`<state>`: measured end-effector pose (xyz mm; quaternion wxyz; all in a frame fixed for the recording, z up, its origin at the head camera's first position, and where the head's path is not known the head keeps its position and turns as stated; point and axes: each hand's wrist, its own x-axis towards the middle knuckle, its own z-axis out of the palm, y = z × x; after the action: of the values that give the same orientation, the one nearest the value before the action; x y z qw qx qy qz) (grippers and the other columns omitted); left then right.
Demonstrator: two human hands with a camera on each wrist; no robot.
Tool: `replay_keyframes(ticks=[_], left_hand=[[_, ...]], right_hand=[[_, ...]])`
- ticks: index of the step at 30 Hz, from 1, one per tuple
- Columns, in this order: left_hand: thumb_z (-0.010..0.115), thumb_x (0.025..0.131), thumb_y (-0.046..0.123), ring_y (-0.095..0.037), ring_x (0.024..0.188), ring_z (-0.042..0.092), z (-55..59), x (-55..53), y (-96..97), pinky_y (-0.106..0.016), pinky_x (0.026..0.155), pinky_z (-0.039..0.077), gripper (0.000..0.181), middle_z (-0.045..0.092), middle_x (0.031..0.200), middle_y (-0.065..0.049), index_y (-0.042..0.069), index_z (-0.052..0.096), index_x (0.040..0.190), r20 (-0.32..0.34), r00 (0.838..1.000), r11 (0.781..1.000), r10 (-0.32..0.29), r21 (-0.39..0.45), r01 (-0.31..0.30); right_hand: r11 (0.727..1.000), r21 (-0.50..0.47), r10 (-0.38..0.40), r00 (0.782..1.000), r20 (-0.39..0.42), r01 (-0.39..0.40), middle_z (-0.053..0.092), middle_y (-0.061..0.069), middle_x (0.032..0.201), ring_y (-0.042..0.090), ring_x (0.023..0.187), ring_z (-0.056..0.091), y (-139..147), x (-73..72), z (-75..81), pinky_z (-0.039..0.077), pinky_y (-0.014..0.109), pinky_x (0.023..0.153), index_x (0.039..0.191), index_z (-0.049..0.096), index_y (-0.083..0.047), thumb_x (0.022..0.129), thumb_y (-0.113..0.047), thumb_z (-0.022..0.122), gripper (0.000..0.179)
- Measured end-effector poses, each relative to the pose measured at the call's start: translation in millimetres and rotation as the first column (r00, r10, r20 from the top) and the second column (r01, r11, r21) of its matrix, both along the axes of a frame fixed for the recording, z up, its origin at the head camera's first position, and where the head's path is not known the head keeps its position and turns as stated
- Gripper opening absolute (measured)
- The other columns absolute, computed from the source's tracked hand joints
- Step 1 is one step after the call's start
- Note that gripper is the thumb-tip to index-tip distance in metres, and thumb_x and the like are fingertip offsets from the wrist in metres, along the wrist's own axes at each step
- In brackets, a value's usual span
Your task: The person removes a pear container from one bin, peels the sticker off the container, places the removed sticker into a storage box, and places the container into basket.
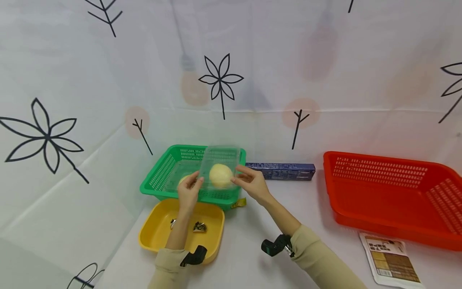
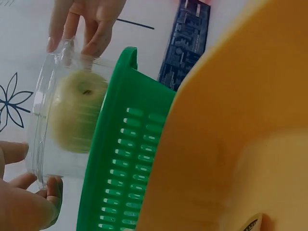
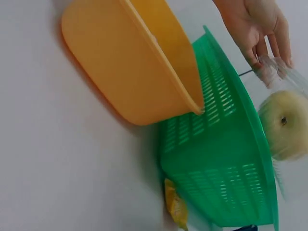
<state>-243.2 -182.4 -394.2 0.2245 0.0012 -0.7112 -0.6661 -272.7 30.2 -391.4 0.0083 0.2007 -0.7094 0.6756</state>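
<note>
My left hand [image 1: 187, 193] and right hand [image 1: 254, 184] hold a clear plastic box [image 1: 221, 155] between them, pinching its rim at opposite sides. Inside the box is a round, pale yellow fruit [image 1: 221, 175], its stem hollow visible in the left wrist view. The box is over the right part of a green slotted basket [image 1: 155, 188]. Within that basket, another clear container [image 1: 177, 170] and a second pale yellow fruit [image 1: 182, 178] show, partly hidden by my left hand. Below my left forearm lies a yellow basin [image 1: 148, 235].
Small patterned pieces [image 1: 199, 227] lie in the basin. Behind my right hand is a long dark blue box [image 1: 288, 171]. A yellow wrapper [image 1: 239, 203] sits beside the green basket. At the right stand a red basket [image 1: 382, 200] and a flat printed packet [image 1: 391, 261].
</note>
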Motion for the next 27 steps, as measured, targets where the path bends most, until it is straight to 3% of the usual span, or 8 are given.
replay_keyframes(ticks=[7,11,14,19,23,27], left_hand=[[0.057,0.092,0.004,-0.022,0.097,0.059,-8.6,-1.2,-7.7,-0.011,0.074,0.045,0.031,0.058,0.116,-0.030,-0.014,0.058,0.117,0.085,0.991,0.995,0.099,-0.036,-0.096],[0.058,0.092,0.009,-0.029,0.099,0.057,-8.0,-2.0,-13.3,-0.018,0.071,0.047,0.032,0.059,0.116,-0.026,-0.010,0.059,0.118,0.166,0.982,0.991,0.093,-0.107,-0.076],[0.058,0.092,0.012,-0.034,0.102,0.056,-3.8,-2.1,-16.8,-0.030,0.075,0.050,0.034,0.058,0.119,-0.024,-0.008,0.060,0.119,0.221,0.972,0.980,0.075,-0.197,-0.031],[0.057,0.093,0.012,-0.040,0.105,0.056,2.4,-4.4,-22.8,-0.048,0.082,0.050,0.035,0.058,0.119,-0.027,-0.010,0.058,0.119,0.262,0.965,0.924,0.019,-0.374,0.083],[0.057,0.093,0.014,-0.040,0.105,0.056,6.1,-9.3,-28.0,-0.050,0.084,0.049,0.036,0.059,0.118,-0.028,-0.011,0.058,0.119,0.293,0.955,0.874,-0.031,-0.457,0.168],[0.057,0.093,0.014,-0.041,0.105,0.056,6.8,-16.1,-29.0,-0.050,0.083,0.050,0.035,0.059,0.117,-0.028,-0.012,0.058,0.118,0.298,0.954,0.831,-0.035,-0.522,0.193]], right_hand=[[0.993,0.114,0.034,0.999,-0.016,-0.032,0.052,0.026,0.128,0.035,0.100,0.061,-13.4,-1.8,-1.8,0.053,0.038,0.080,0.131,0.050,0.006,0.088,-0.012,0.066,0.049],[0.991,0.128,0.030,0.999,0.013,-0.031,0.054,0.027,0.121,0.035,0.097,0.061,-16.6,-0.6,-4.5,0.054,0.038,0.077,0.131,0.051,0.006,0.087,-0.013,0.066,0.050],[0.989,0.145,0.030,0.999,0.035,-0.035,0.057,0.026,0.117,0.030,0.093,0.063,-16.8,0.8,-8.1,0.055,0.035,0.073,0.131,0.049,0.006,0.087,-0.013,0.066,0.051],[0.989,0.135,0.046,0.997,0.058,-0.054,0.061,0.024,0.103,0.029,0.081,0.066,-17.2,1.6,-12.9,0.056,0.032,0.071,0.132,0.047,0.009,0.089,-0.011,0.064,0.051],[0.988,0.153,0.024,0.999,0.049,-0.031,0.064,0.023,0.092,0.027,0.067,0.066,-19.7,-0.3,-13.0,0.056,0.034,0.064,0.129,0.049,0.011,0.089,-0.012,0.063,0.048],[0.980,0.201,-0.029,0.997,0.066,0.015,0.064,0.023,0.090,0.015,0.051,0.058,-24.0,-3.4,-10.9,0.054,0.047,0.059,0.128,0.051,0.009,0.089,-0.012,0.063,0.045]])
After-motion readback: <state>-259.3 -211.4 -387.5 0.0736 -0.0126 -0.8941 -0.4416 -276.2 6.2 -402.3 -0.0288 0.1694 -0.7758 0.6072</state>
